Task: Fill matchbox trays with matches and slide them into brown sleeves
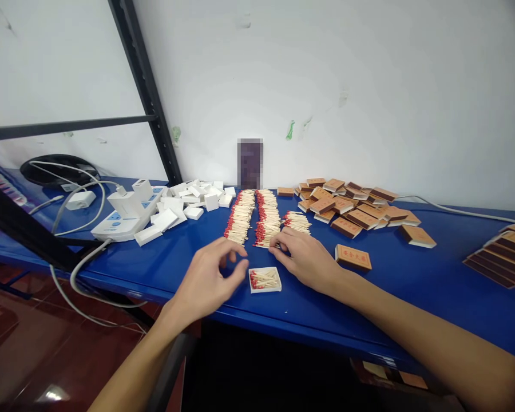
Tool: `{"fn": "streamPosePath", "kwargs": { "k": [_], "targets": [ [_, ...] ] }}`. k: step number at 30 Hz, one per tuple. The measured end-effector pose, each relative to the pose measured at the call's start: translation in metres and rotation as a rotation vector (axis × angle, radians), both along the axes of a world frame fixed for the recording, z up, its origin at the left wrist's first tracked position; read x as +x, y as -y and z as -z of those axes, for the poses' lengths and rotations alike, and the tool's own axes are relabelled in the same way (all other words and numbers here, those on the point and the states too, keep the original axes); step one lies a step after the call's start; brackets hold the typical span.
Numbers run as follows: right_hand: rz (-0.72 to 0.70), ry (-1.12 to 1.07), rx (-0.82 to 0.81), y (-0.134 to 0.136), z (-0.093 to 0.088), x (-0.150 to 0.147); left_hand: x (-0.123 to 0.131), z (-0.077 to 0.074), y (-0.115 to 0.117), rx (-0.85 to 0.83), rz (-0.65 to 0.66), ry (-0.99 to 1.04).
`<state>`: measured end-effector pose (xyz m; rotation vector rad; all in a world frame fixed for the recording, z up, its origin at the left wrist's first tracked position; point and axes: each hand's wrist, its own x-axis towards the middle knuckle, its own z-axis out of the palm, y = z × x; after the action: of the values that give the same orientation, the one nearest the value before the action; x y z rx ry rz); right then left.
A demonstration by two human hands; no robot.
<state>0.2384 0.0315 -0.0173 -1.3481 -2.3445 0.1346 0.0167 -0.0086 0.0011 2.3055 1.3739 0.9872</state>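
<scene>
A small white tray [265,280] holding several red-tipped matches lies near the front edge of the blue table [412,286]. My left hand [210,277] rests just left of it, fingers curled, thumb close to the tray's left edge. My right hand [302,256] lies palm down right of the tray, its fingertips touching the near end of the rows of loose matches [257,217]. A single brown matchbox [353,257] sits beside my right wrist.
A heap of white inner trays [189,203] lies at the back left beside a white power strip [124,220] with cables. Brown matchbox sleeves [352,206] are piled at the back right, more stacked at the far right [504,254]. A black shelf post [146,86] rises at the left.
</scene>
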Motion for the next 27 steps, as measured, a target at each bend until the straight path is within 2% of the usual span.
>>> {"fn": "streamPosePath", "kwargs": {
  "k": [4, 7, 15, 27],
  "targets": [
    [-0.002, 0.013, -0.015, 0.001, -0.002, 0.000, -0.020, -0.001, -0.015, 0.023, -0.186, -0.022],
    [-0.001, 0.010, -0.024, 0.001, -0.003, 0.000, -0.029, 0.000, -0.021, -0.011, -0.252, -0.076],
    [0.012, 0.012, -0.043, 0.002, -0.004, -0.001, -0.026, 0.008, -0.023, 0.042, -0.152, -0.344],
    [-0.075, 0.122, -0.128, 0.013, -0.012, 0.006, -0.028, 0.006, -0.021, -0.023, -0.104, -0.343]
  ]
}}
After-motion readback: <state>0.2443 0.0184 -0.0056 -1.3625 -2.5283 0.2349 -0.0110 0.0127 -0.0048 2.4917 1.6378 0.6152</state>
